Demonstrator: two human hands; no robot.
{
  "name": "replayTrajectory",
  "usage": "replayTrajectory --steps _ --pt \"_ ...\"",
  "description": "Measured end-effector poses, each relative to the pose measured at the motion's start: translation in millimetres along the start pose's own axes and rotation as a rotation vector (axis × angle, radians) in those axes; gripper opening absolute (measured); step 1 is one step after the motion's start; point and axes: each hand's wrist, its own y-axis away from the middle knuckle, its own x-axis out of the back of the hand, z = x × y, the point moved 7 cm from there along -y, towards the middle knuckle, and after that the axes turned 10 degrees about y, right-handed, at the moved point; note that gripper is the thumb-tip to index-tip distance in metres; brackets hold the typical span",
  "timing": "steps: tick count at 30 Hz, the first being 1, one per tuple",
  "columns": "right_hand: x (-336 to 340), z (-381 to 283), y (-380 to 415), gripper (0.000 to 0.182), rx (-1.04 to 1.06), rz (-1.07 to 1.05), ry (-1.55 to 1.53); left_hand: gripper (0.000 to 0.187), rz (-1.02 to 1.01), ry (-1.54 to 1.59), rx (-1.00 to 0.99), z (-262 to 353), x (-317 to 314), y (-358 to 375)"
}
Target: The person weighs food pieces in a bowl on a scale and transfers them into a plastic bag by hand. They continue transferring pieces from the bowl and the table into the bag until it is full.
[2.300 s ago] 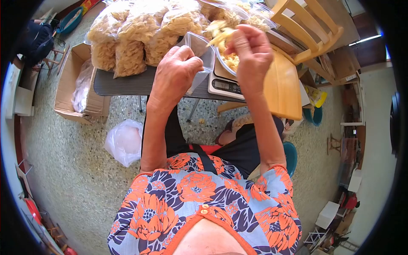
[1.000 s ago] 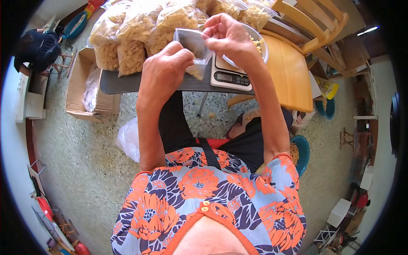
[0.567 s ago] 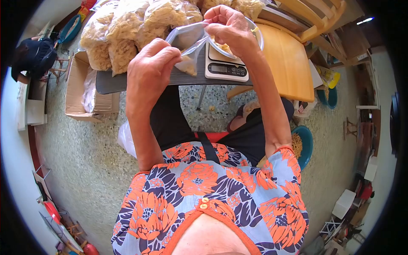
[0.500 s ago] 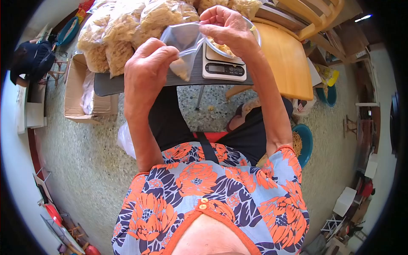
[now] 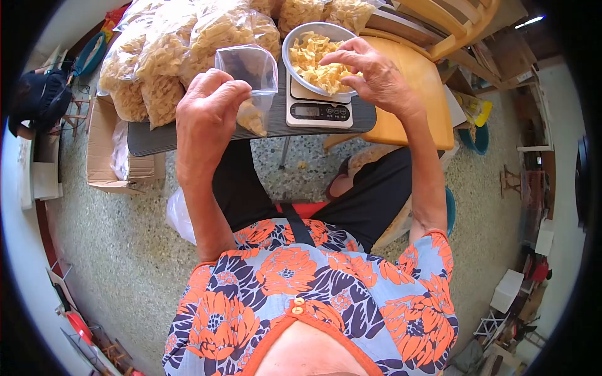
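My left hand (image 5: 210, 113) pinches the edge of a clear plastic bag (image 5: 263, 72) in front of the table. The bag's mouth gapes, and a few pale yellow pieces lie in its bottom corner. Over a bowl (image 5: 286, 57) of thin, dried yellowish flakes (image 5: 323, 59), my right hand (image 5: 379, 78) has its fingers spread, the fingertips at the flakes and nothing visibly gripped. The bowl rests on a white digital scale (image 5: 320, 114) whose display is lit but too small to read surely.
Several filled plastic bags (image 5: 163, 56) are piled on the left of the dark table (image 5: 150, 139). A wooden chair (image 5: 407, 94) stands at the right. On the floor are an open cardboard box (image 5: 103, 147) and a blue-green basin (image 5: 450, 213). Another person (image 5: 41, 91) is at the far left.
My right hand has let go of the bag and moved right and down to the bowl. My left hand keeps the bag, its mouth now wider. The view has shifted slightly.
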Motion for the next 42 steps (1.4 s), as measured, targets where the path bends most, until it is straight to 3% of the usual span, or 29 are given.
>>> replayTrajectory --steps 4,7,9,10,13,14,16,20,22,26,28,30,32,36,42 --pt "-14.0 3.2 -11.7 0.040 0.149 0.051 0.081 0.008 -0.029 -0.012 -0.004 3.9 -2.1 -0.3" --pt "-11.6 11.9 -15.1 0.031 0.077 0.067 0.044 0.008 -0.029 -0.032 -0.025 5.8 -2.4 -0.6" --pt "-4.1 29.4 -13.4 0.019 -0.153 0.126 -0.105 0.008 -0.026 -0.030 -0.037 7.3 -2.1 -1.1" --pt "-6.4 35.8 -12.1 0.019 -0.152 0.127 -0.103 0.009 -0.033 -0.039 -0.039 9.0 -2.3 -1.7" --pt "-9.8 66.2 0.9 0.021 -0.453 0.210 -0.732 0.012 -0.033 -0.048 -0.044 11.1 -2.9 -1.9" --pt "-10.7 74.3 2.5 0.021 -0.450 0.212 -0.729 0.012 -0.027 -0.049 -0.048 12.0 -2.5 -2.2" --pt "-23.4 89.5 4.4 0.026 -0.549 0.264 -1.371 0.012 -0.020 -0.050 -0.062 11.9 -3.2 -2.5" --pt "-26.5 68.2 8.8 0.023 -0.616 0.398 -1.477 0.012 -0.006 -0.042 -0.085 11.2 -4.9 -2.6" --pt "-21.6 32.7 4.2 0.021 -0.613 0.425 -1.464 0.012 -0.004 -0.044 -0.089 10.0 -5.8 -2.4" --pt "-19.7 -31.3 -10.3 0.021 -0.395 0.405 -1.376 0.011 0.002 -0.016 -0.092 7.0 -7.3 -1.6" --pt "-18.6 -54.1 -15.6 0.022 -0.389 0.534 -1.179 0.011 0.008 -0.024 -0.098 9.4 -6.0 -2.8" --pt "-28.6 -63.2 -19.8 0.021 -0.350 0.524 -1.100 0.011 0.006 -0.014 -0.078 11.5 -4.7 -3.1" --pt "-32.1 -71.1 -19.8 0.020 -0.362 0.413 -0.764 0.011 0.011 -0.016 -0.076 10.9 -2.7 -1.3" --pt "-15.9 -41.5 -1.7 0.019 -0.467 0.547 -0.617 0.012 0.018 -0.013 -0.066 6.5 -0.3 1.1" --pt "24.8 26.9 18.4 0.013 -0.444 0.455 -0.235 0.013 0.046 -0.033 -0.092 5.7 -1.0 1.2"
